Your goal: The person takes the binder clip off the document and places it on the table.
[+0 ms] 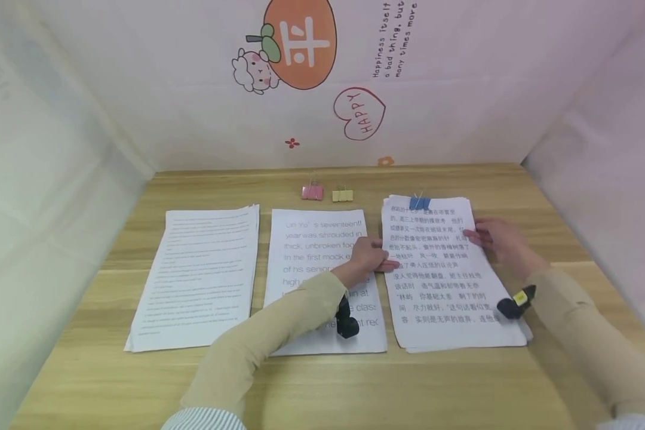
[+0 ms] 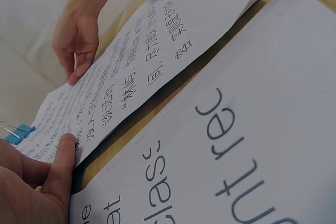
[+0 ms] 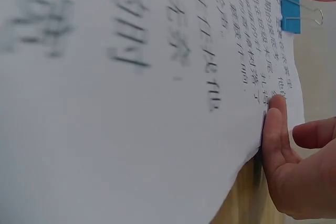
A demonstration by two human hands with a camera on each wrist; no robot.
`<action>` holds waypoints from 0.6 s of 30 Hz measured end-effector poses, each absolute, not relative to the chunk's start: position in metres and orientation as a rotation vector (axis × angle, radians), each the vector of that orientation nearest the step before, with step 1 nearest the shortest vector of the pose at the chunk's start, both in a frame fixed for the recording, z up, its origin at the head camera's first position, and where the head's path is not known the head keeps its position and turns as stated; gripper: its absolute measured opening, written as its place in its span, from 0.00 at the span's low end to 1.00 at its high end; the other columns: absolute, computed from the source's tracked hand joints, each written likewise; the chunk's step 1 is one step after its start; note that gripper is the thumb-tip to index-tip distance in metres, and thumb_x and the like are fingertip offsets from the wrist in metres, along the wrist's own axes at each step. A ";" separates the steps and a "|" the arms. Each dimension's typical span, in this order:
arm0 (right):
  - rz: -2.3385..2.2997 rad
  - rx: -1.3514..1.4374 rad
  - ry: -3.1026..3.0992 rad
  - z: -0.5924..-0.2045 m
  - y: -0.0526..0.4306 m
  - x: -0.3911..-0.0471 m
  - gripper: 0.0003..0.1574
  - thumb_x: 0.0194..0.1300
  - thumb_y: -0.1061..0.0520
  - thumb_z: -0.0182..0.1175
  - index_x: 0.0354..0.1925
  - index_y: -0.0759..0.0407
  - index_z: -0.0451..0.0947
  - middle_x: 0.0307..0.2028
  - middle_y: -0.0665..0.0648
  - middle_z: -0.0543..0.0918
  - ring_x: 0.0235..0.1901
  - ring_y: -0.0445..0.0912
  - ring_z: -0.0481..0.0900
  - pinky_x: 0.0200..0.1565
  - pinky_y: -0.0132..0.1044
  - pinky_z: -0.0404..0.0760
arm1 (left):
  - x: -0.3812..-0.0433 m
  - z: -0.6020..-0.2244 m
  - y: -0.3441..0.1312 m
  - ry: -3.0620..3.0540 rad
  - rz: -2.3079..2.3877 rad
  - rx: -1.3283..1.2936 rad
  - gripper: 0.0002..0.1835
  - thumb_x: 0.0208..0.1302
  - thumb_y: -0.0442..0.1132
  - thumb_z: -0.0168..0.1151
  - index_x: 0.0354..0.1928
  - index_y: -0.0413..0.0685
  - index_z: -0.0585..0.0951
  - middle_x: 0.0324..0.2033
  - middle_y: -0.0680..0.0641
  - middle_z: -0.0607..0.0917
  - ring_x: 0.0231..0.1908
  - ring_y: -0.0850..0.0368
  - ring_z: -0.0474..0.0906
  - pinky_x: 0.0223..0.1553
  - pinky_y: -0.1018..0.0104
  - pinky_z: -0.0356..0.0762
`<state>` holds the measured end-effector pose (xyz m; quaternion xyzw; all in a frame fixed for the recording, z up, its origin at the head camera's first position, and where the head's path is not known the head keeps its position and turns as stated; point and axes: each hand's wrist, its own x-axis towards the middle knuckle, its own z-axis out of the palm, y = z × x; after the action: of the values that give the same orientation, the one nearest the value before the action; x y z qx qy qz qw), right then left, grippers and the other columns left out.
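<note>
A stack of papers with Chinese print [image 1: 435, 286] lies on the right of the table, a blue binder clip [image 1: 420, 203] on its top edge. My left hand [image 1: 366, 260] touches the stack's left edge, its wrist over the middle stack. At the opposite edge is my right hand [image 1: 497, 237], its fingers extended along the paper. In the right wrist view, the thumb [image 3: 315, 133] of that hand stands apart from the sheets. The left wrist view has a finger [image 2: 64, 156] of my left hand lying against the paper's edge.
A middle stack with large English print [image 1: 322, 239] lies partly under my left forearm. Farther left is a stack with small print [image 1: 199, 275]. A pink binder clip [image 1: 312, 192] and a yellow binder clip [image 1: 342, 195] sit near the table's back edge, before a printed curtain [image 1: 193, 119].
</note>
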<state>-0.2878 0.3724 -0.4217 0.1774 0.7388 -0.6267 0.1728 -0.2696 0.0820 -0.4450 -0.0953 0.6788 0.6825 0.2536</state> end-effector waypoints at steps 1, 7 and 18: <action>-1.775 0.508 2.111 -0.421 0.372 -0.297 0.36 0.74 0.55 0.40 0.72 0.66 0.41 0.30 0.39 0.82 0.34 0.29 0.81 0.43 0.24 0.80 | -0.270 -0.445 0.083 1.845 1.860 -0.264 0.27 0.61 0.27 0.53 0.65 0.38 0.67 0.32 0.38 0.87 0.30 0.50 0.87 0.26 0.71 0.83; -1.781 0.527 2.226 -0.420 0.360 -0.335 0.38 0.73 0.54 0.42 0.73 0.64 0.40 0.65 0.67 0.64 0.32 0.27 0.80 0.47 0.22 0.79 | -0.268 -0.448 0.085 1.836 1.878 -0.266 0.27 0.61 0.26 0.52 0.64 0.37 0.68 0.33 0.38 0.87 0.33 0.47 0.86 0.25 0.72 0.82; -1.758 0.336 2.324 -0.414 0.327 -0.365 0.37 0.73 0.53 0.45 0.72 0.63 0.45 0.71 0.67 0.54 0.33 0.29 0.81 0.45 0.22 0.79 | -0.265 -0.444 0.078 1.886 1.834 -0.231 0.25 0.63 0.28 0.52 0.63 0.38 0.70 0.30 0.39 0.88 0.33 0.49 0.87 0.28 0.72 0.83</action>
<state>-0.3653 0.3270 -0.4139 0.1138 0.7880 -0.5960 0.1043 -0.2654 0.0781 -0.4436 -0.0847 0.6920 0.6727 0.2478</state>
